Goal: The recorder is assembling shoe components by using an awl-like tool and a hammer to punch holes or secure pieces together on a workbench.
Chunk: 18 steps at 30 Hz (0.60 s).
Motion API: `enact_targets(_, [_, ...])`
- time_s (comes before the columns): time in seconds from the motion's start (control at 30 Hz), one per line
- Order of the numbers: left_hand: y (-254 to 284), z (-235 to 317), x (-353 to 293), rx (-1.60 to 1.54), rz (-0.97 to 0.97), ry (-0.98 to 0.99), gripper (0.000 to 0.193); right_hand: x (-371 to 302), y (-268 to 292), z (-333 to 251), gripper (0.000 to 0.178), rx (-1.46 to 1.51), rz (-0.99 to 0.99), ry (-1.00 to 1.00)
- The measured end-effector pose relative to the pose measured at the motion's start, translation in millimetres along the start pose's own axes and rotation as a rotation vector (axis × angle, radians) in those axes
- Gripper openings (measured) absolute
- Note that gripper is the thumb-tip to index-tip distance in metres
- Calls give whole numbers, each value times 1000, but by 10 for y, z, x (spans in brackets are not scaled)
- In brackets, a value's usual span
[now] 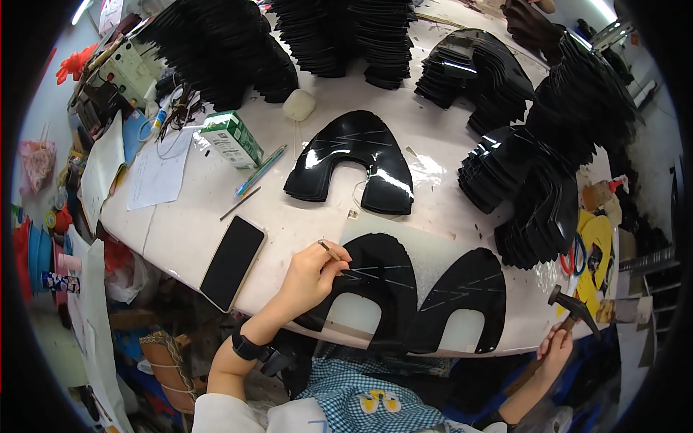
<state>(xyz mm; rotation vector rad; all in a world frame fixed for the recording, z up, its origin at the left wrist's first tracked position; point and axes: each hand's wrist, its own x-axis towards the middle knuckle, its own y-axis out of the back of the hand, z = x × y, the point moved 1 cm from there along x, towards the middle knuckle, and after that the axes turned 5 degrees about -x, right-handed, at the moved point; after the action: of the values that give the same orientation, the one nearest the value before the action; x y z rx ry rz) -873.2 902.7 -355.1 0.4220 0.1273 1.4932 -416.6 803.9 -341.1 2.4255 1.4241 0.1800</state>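
My left hand [309, 280] pinches a short slim metal rod [330, 250] above the left edge of a black U-shaped shoe-upper piece [379, 263]. Its lower end is hidden by my fingers, so I cannot tell its exact kind. Under that piece lies a pale translucent board [368, 226]. A second black upper piece [489, 289] lies beside it on the right. Both carry thin pale line marks. At the table's right front edge, my right hand [556, 348] grips a hammer [575, 310] by its handle, with the dark head raised above my fingers.
A small stack of black pieces [354, 133] sits beyond the board. Tall stacks [317, 36] stand behind, more [541, 195] at right. On the left lie a phone [233, 263], pens [261, 172], a green-white box [232, 139] and paper [160, 169]. Scissors [575, 256] lie far right.
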Motion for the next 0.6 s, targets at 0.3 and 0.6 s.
enact_targets(0.3, [-5, -53, -57, -37, 56, -46, 9, -328, -614, -607, 48, 130, -557, 144])
enact_targets(0.6, [-11, -54, -50, -11, 52, -55, 9, -318, -1347, -1088, 25, -276, -984, 383])
